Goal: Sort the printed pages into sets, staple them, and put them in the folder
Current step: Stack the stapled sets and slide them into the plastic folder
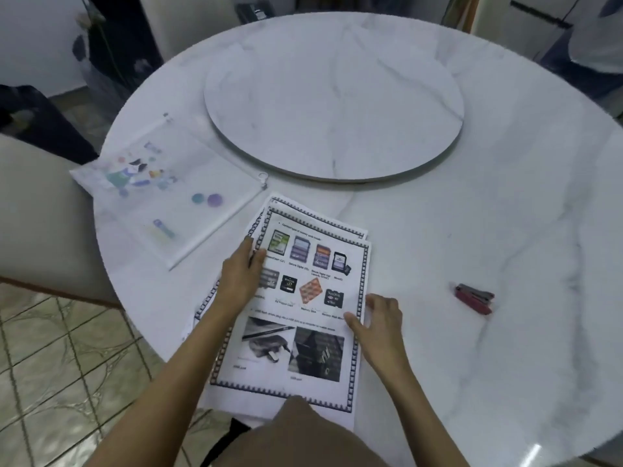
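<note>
A loose stack of printed pages (303,332) with blue patterned borders lies at the near edge of the round marble table (472,230). The top page shows memory cards and USB drives. My left hand (241,276) lies flat on the stack's left side, fingers straight. My right hand (377,323) touches the top page's right edge with spread fingers and the thumb on the paper. A clear zip folder (168,193) with colourful prints lies to the upper left. A red stapler (473,298) sits on the table to the right.
A raised round marble turntable (333,96) fills the table's centre. A beige chair (40,214) stands at the left, with tiled floor (67,365) below it. Dark objects stand behind the table along the wall.
</note>
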The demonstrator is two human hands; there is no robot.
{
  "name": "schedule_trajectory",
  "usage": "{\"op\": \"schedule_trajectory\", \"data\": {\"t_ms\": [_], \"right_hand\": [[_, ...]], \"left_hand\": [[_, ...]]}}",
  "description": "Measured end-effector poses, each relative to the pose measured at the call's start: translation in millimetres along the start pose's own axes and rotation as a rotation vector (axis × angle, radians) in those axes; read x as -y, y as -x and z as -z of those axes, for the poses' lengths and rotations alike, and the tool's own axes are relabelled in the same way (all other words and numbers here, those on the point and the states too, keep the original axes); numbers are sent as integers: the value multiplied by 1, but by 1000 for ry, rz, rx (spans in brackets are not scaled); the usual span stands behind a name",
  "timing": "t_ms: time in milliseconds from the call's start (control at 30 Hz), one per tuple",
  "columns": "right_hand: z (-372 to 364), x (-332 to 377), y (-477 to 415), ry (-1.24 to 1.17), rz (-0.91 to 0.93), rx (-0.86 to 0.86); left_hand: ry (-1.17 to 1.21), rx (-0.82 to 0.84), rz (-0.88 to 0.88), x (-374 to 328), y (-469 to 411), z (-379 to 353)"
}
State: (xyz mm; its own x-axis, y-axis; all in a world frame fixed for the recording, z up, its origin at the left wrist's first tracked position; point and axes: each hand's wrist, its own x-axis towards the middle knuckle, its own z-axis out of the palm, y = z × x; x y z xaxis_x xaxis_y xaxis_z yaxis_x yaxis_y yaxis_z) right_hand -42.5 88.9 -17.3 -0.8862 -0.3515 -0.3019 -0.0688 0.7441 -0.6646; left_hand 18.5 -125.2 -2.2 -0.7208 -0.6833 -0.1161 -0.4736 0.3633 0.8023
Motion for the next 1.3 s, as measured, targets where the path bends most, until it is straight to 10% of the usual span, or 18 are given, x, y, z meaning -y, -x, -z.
{"op": "schedule_trajectory", "data": {"t_ms": [433, 800, 1300], "right_hand": [[-44, 40, -4, -75, -324, -223], [-72, 71, -12, -280, -444, -235], [-21, 112, -6, -612, 39, -455]], "left_hand": [[-305, 265, -83, 44, -58, 35], [249, 346, 171, 47, -66, 60], [534, 308, -184, -11, -67, 88]]}}
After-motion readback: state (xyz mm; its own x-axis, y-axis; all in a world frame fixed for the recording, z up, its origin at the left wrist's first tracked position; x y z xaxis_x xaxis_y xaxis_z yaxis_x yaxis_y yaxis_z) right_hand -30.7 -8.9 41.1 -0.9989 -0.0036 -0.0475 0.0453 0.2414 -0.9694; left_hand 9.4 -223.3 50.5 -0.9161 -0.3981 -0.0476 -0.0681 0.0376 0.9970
